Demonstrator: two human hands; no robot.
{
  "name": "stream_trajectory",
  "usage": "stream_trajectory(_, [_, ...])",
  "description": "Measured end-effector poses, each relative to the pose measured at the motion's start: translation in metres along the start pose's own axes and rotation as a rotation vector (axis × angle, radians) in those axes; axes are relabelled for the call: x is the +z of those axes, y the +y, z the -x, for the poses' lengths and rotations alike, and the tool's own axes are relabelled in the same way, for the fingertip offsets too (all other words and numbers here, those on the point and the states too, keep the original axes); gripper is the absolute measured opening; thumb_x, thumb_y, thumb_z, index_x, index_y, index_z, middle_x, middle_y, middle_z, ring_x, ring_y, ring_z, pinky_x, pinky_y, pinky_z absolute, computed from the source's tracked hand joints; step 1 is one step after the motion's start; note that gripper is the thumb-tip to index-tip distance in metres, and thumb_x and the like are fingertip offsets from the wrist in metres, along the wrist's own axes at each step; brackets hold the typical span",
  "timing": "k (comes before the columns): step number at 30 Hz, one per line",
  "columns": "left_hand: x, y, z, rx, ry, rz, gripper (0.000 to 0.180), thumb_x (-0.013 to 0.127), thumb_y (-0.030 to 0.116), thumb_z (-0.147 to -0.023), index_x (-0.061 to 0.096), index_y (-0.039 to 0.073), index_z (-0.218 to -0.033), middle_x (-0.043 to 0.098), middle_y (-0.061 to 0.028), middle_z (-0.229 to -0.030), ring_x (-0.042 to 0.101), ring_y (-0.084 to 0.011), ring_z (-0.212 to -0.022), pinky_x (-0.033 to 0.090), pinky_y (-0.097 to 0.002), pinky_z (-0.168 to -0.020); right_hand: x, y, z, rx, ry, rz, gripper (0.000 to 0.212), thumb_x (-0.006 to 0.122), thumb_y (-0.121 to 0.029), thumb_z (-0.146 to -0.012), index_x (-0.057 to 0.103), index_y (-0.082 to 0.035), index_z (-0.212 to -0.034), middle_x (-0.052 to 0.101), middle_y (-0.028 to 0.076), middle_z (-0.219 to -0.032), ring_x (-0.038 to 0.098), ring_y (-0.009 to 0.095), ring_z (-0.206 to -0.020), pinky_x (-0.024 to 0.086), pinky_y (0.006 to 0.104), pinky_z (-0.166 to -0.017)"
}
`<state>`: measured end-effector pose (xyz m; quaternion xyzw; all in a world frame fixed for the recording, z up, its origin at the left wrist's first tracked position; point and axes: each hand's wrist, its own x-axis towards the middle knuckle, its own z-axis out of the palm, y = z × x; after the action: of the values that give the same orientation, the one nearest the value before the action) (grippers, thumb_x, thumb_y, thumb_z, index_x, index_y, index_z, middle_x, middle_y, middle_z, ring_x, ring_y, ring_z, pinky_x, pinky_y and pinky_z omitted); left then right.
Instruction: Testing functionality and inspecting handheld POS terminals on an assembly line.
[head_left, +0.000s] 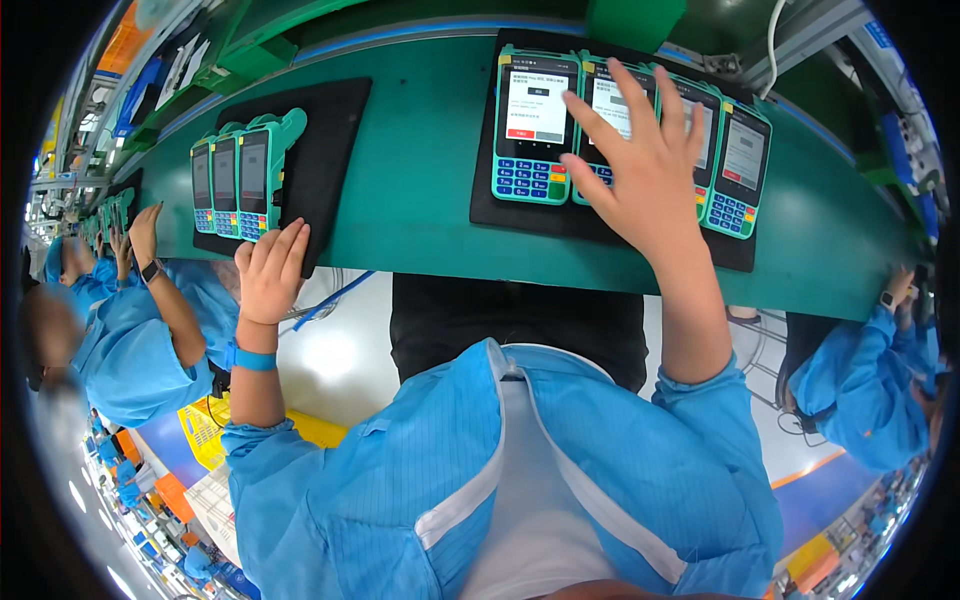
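On the right, a row of several mint-green card payment terminals (530, 150) lies side by side on a black mat (485, 208), screens lit with white pages, number keys toward me. Above the middle ones hovers or rests my right hand (640, 165), fingers spread, covering parts of their screens and keys; whether a fingertip touches the glass I cannot tell. Three similar terminals (254, 180) with darker grey screens stand on a second black mat (335, 125) to the left. My left hand (272, 262) lies at that mat's near edge, just below the terminals, fingers extended and holding nothing.
The green worktable (420, 190) runs across, with a green block (635, 22) and a white cable (775, 45) at its back. One co-worker in blue (150, 320) sits close on my left, another (865, 385) on my right. A yellow crate (205, 430) stands below at left.
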<state>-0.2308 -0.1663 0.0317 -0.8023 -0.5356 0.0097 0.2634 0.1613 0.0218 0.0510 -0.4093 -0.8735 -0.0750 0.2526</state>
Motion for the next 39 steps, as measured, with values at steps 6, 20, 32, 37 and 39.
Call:
stream_trajectory(6, [0.017,0.007,-0.019,-0.109,0.108,0.108,0.047,0.077,0.026,-0.075,0.064,0.008,-0.116,0.065,-0.0019,-0.118,0.060,-0.0172,-0.096,0.036,-0.0377,-0.087,0.016,-0.014,-0.017,-0.012,0.012,0.024,0.046,0.068,-0.047,-0.080,0.065,-0.027,-0.121,0.039,0.008,-0.148,0.024,0.039,-0.140,0.017,0.0733,-0.104])
stream_trajectory(20, [0.003,0.105,-0.104,0.089,0.343,0.442,0.044,0.080,0.023,-0.072,0.065,0.005,-0.109,0.068,-0.0090,-0.109,0.060,-0.0167,-0.084,0.042,-0.0336,-0.072,0.016,-0.021,-0.015,0.046,-0.004,0.088,0.043,0.067,-0.047,-0.081,0.067,-0.027,-0.119,0.043,0.008,-0.146,0.027,0.038,-0.139,0.014,0.0713,-0.106])
stream_trajectory(32, [-0.024,0.092,-0.075,-0.298,0.344,0.594,0.043,0.074,0.035,-0.070,0.069,0.011,-0.106,0.062,-0.0023,-0.099,0.057,-0.0229,-0.092,0.034,-0.0411,-0.086,0.010,-0.035,-0.021,0.059,-0.096,0.185,0.043,0.065,-0.043,-0.086,0.063,-0.027,-0.126,0.041,0.008,-0.147,0.024,0.038,-0.142,0.013,0.0723,-0.107])
stream_trajectory(37, [-0.017,0.074,-0.071,-0.548,0.367,0.462,0.040,0.075,0.026,-0.066,0.072,0.016,-0.105,0.058,-0.0026,-0.106,0.050,-0.0238,-0.102,0.029,-0.0420,-0.089,0.011,-0.036,-0.020,0.067,-0.107,0.215,0.043,0.065,-0.042,-0.085,0.062,-0.028,-0.126,0.041,0.007,-0.148,0.024,0.038,-0.142,0.013,0.0721,-0.107])
stream_trajectory(39, [-0.014,0.068,-0.066,-0.592,0.353,0.449,0.038,0.072,0.026,-0.070,0.071,0.016,-0.107,0.058,-0.0043,-0.109,0.049,-0.0252,-0.105,0.029,-0.0418,-0.091,0.011,-0.037,-0.020,0.069,-0.110,0.215,0.044,0.065,-0.041,-0.085,0.062,-0.028,-0.127,0.041,0.007,-0.148,0.024,0.038,-0.142,0.013,0.0721,-0.107])
